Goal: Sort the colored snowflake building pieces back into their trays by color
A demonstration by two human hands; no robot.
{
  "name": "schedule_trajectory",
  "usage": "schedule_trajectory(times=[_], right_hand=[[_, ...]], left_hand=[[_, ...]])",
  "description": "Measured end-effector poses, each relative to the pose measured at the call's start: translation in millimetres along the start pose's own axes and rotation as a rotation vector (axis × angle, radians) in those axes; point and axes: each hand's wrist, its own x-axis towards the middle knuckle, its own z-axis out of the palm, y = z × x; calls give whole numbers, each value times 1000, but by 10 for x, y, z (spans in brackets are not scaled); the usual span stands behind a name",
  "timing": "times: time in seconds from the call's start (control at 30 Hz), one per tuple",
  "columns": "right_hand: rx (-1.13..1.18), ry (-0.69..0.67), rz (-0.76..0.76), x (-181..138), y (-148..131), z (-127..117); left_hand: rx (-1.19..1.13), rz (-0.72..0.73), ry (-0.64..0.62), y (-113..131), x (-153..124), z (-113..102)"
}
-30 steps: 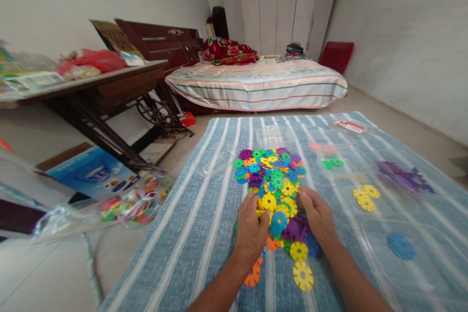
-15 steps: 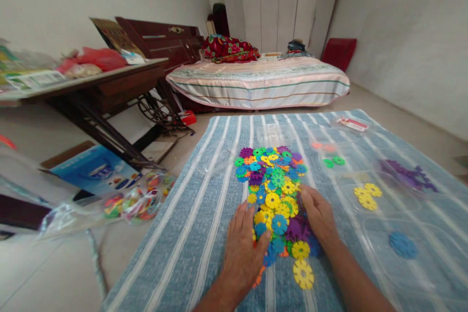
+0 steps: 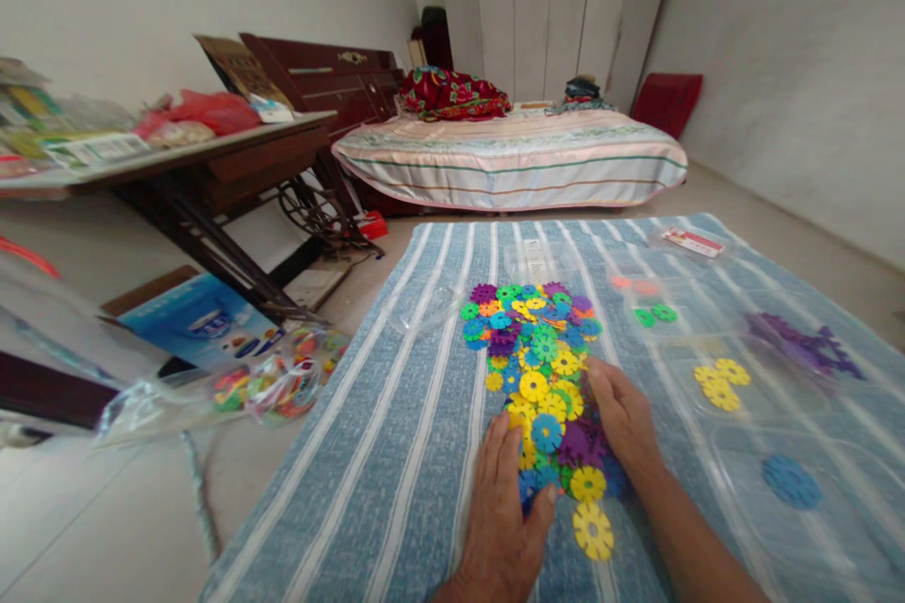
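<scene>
Notched plastic disc pieces (image 3: pixel 534 385) in yellow, blue, green, purple and orange lie heaped on a blue-and-white striped cloth (image 3: pixel 382 377). My left hand (image 3: pixel 499 499) rests along the pile's near left side, fingers stretched out and thumb apart, touching pieces at the edge. On the pile's right side, my right hand (image 3: pixel 626 419) stands edge-on with its fingers extended and partly hidden. Neither hand grips a piece. One yellow disc (image 3: pixel 593 530) lies at the near end, between my wrists.
Clear trays on the right hold yellow discs (image 3: pixel 719 383), a blue stack (image 3: pixel 792 481), purple pieces (image 3: pixel 802 344), green discs (image 3: pixel 654 314) and orange ones (image 3: pixel 634 285). Beyond stand a bed (image 3: pixel 509 160) and a sewing-machine table (image 3: pixel 233 155). Bagged toys (image 3: pixel 283 382) lie on the floor.
My left hand has shifted right and nearer, pressing in along the pile's near left edge. My right hand stays by the right edge. The view has turned slightly left.
</scene>
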Motion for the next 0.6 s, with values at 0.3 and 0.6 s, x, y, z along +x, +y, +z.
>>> schedule_trajectory(times=[0.3,0.6], right_hand=[[-3,5,0,-1,-31,2],[-10,-7,-2,9,-21,-5]], left_hand=[[-47,47,-83,123,63,48],[-89,84,-106,272,131,139]])
